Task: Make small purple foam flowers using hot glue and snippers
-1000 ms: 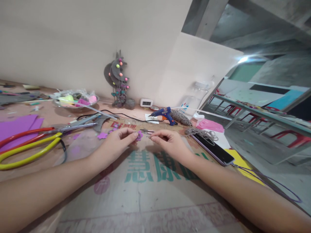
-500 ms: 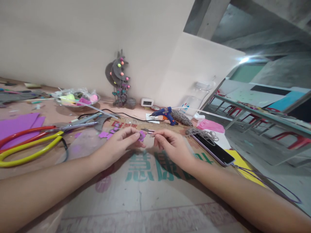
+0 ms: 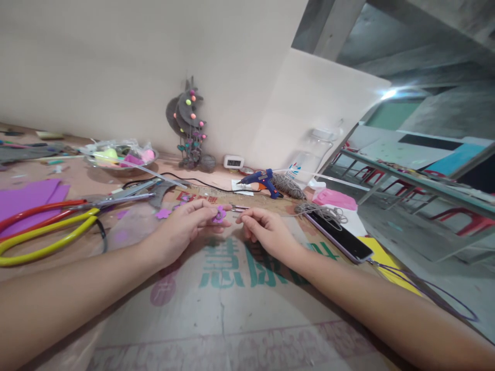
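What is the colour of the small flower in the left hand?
The flower is purple; the head view shows it best.

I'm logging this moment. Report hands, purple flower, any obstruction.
Left hand holding purple flower. Right hand curled close by, contents unclear. Slim metal tool just beyond the hands; nothing seems to block the gap between them.

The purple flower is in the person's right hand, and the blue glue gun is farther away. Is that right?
Not quite: the head view shows the purple flower in the person's left hand. The blue glue gun is farther away, just as you said.
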Demonstrator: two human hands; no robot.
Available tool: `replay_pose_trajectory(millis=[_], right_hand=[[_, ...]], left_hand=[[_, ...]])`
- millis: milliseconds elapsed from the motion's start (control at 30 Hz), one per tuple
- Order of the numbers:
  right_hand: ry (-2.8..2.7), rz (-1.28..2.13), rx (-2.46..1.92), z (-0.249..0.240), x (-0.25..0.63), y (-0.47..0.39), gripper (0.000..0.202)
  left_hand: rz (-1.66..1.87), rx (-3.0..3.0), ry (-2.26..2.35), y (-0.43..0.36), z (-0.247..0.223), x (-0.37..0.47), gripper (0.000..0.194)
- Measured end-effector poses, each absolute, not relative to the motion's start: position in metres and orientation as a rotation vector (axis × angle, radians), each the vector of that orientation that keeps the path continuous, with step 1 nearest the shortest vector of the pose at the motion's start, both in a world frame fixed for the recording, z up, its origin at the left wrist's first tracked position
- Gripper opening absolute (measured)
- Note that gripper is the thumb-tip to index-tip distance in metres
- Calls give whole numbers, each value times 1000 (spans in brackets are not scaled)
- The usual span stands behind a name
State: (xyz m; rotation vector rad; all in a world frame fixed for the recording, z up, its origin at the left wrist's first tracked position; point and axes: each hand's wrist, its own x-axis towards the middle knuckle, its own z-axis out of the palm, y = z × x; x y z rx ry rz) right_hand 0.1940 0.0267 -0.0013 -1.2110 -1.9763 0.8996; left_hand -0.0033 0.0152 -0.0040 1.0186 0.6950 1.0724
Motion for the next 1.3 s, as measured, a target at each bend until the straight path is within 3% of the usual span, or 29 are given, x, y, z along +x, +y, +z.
replay_pose_trajectory(millis=[600, 800, 1133, 1300], right_hand=[[-2024, 919, -1145, -2, 191, 22, 22], [-2003, 978, -1093, 0, 191, 19, 22], [-1582, 1061, -1028, 7, 198, 35, 23], [-1858, 776, -1064, 21, 197, 24, 19]], left_hand=[[951, 953, 654, 16, -12, 1, 10], [946, 1034, 728, 16, -12, 1, 15], [999, 1406, 1003, 8, 0, 2, 18], [957, 1544, 1038, 9, -1, 2, 20]])
